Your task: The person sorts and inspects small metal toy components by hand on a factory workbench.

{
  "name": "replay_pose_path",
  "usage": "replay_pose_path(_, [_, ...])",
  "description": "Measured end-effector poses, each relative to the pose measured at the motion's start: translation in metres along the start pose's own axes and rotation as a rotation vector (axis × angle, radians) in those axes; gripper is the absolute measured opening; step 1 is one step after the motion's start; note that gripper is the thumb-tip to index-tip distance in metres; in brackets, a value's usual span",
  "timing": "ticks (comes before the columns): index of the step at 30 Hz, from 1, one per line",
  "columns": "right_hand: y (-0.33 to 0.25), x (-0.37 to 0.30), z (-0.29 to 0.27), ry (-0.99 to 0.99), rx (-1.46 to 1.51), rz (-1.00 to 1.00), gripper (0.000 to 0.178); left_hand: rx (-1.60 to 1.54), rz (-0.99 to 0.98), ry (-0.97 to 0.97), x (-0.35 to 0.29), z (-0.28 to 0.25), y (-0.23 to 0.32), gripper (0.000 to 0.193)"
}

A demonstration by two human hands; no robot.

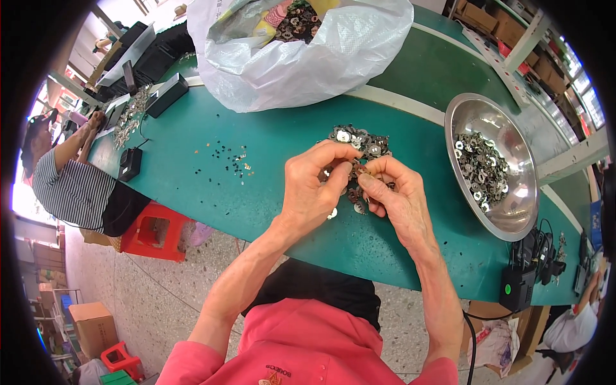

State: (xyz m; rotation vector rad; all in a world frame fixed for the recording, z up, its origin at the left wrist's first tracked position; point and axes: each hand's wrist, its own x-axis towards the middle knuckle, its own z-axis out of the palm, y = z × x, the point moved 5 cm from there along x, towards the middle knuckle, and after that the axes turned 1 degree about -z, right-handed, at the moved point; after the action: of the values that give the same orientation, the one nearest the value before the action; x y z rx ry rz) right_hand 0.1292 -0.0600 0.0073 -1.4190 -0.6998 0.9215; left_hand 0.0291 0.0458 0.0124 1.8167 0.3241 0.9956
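Observation:
My left hand (311, 189) and my right hand (399, 196) meet over a heap of small flat metal pieces (364, 141) on the green tabletop. Both are closed, thumbs against fingers, pinching a small brownish metal piece (360, 169) between them. Its exact shape is mostly covered by my fingertips. The heap's pieces look stamped, some shiny silver and others dark. Part of the heap lies hidden under my hands. A few loose silver pieces, such as a round one (332, 213), lie just beside my left fingers.
A steel bowl (525, 199) of similar pieces stands right. A white woven sack (269, 74) with more stands at the far edge. Tiny black and coppery bits (224, 154) are scattered left. Black adapters (517, 285) sit at the near right; a person (74, 186) works at left.

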Motion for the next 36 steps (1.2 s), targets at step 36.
replay_pose_path(36, [0.022,0.003,0.005,-0.218,0.633,0.264,0.010,0.306,0.339,0.186,0.002,-0.006,0.024,0.020])
